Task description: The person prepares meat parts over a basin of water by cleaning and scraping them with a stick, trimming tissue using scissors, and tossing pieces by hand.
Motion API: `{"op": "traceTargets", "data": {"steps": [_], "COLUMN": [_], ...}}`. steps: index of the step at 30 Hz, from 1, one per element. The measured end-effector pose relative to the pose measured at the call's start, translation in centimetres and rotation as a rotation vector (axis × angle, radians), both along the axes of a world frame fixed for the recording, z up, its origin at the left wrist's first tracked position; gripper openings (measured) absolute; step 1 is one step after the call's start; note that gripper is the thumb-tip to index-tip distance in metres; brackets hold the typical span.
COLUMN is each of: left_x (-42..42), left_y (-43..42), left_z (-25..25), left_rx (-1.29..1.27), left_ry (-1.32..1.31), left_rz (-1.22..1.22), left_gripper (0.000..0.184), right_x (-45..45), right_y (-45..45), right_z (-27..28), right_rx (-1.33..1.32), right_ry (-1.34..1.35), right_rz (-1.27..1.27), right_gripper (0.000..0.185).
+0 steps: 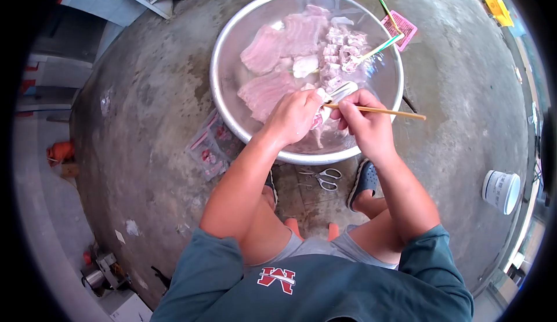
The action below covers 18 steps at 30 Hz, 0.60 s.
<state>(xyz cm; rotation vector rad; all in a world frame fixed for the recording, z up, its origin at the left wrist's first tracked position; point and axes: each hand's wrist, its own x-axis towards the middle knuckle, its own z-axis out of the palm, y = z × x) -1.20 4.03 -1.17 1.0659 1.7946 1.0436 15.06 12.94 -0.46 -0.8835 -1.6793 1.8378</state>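
Note:
Over the near side of a large metal basin (219,98), both my hands work close together. My left hand (295,115) is closed on a piece of pale pink meat (317,120), with a shiny whitish part (342,91) beside it. Between the fingers of my right hand (366,123) is a thin wooden stick (400,113), its tip against the piece in my left hand. Broad pink slabs of meat (267,93) lie in the basin's water to the left. Chopped bony pieces (339,52) are heaped to the right.
A yellow-green hose (380,47) reaches over the basin's rim by a pink basket (400,30). Scissors (326,178) lie on the floor between my feet. A plastic bag (209,151) sits against the basin's left side, and a white bucket (501,192) stands far right.

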Motion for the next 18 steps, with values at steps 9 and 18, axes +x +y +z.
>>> {"op": "traceTargets", "data": {"steps": [9, 18], "left_x": [-0.1, -0.1], "left_y": [0.1, 0.1], "left_z": [-0.2, 0.1], "left_rx": [-0.019, -0.028], "left_ry": [-0.030, 0.018], "left_rz": [0.047, 0.055], "left_gripper": [0.046, 0.043], "right_x": [-0.3, -0.1], "right_y": [-0.6, 0.4], "right_z": [-0.2, 1.1], "right_rx": [0.109, 0.122], "right_ry": [0.031, -0.090], "right_rz": [-0.011, 0.028], "right_gripper": [0.010, 0.015]}}
